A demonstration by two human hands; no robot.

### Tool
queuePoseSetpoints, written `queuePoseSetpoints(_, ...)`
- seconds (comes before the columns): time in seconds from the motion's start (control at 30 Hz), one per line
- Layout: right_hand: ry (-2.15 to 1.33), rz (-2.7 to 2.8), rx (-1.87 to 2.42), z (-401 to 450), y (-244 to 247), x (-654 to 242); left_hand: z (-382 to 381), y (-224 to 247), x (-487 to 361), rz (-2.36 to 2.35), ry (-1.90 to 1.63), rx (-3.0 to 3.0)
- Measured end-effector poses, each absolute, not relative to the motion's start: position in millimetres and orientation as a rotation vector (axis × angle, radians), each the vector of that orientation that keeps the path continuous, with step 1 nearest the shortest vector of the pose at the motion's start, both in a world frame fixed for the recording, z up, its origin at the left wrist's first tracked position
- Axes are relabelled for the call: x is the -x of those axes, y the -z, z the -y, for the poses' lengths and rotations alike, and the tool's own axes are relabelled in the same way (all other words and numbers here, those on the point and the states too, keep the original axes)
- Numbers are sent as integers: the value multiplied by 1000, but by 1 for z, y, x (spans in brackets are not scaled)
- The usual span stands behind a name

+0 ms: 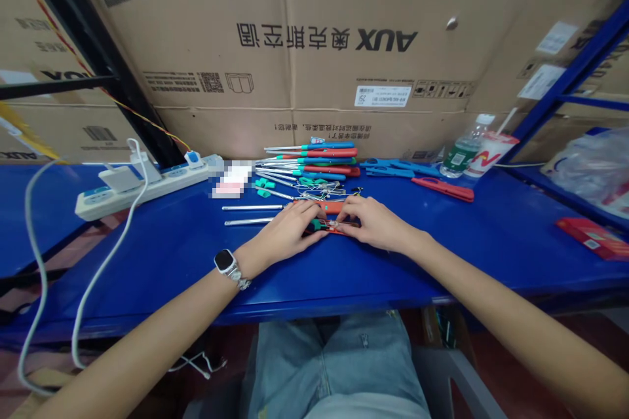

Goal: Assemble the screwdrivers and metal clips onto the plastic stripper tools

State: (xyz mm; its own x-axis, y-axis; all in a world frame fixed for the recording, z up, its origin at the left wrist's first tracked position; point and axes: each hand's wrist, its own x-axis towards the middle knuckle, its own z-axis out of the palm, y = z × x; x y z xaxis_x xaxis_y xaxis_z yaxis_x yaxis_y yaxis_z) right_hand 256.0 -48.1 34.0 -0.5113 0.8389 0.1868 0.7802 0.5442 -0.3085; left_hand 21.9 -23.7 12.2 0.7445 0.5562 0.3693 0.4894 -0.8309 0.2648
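Observation:
An opened long-necked lighter (335, 230) lies near the middle of the blue table, its orange handle shell showing small inner parts and a green piece. My left hand (295, 229) is closed around the tube side of the handle. At the other end, my right hand (376, 222) pinches the handle, its fingertips over the inner parts; any small piece between them is hidden. Just behind lies another orange-handled lighter (334, 207) with a metal tube. Farther back are thin wires and small parts (319, 190), green pieces (265, 187) and a stack of lighters (329, 152).
Blue handle shells (390, 167) and a red one (442, 188) lie right of the stack. A bottle (464, 150) and a paper cup (489, 156) stand behind them. At left is a power strip (147, 186) with cables; a red box (592, 237) lies right. Cardboard (314, 78) walls the back.

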Motion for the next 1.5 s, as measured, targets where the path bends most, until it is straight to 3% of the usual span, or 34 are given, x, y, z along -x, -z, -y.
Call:
queuePoseSetpoints(0.17,11,2540,1285,53,-33,-255,23,-11,-22,-840,-688,-2766)
queuePoseSetpoints(0.57,115,2422,1169,56,-18,-256,6,-6,-33,-819,-802,-2575)
queuePoseSetpoints(1.1,46,2400,1096,59,-14,-263,16,-10,-26,-933,-598,-2680)
queuePoseSetpoints(1.5,-55,2440,1135,62,-14,-264,17,-5,-21,-887,-671,-2751)
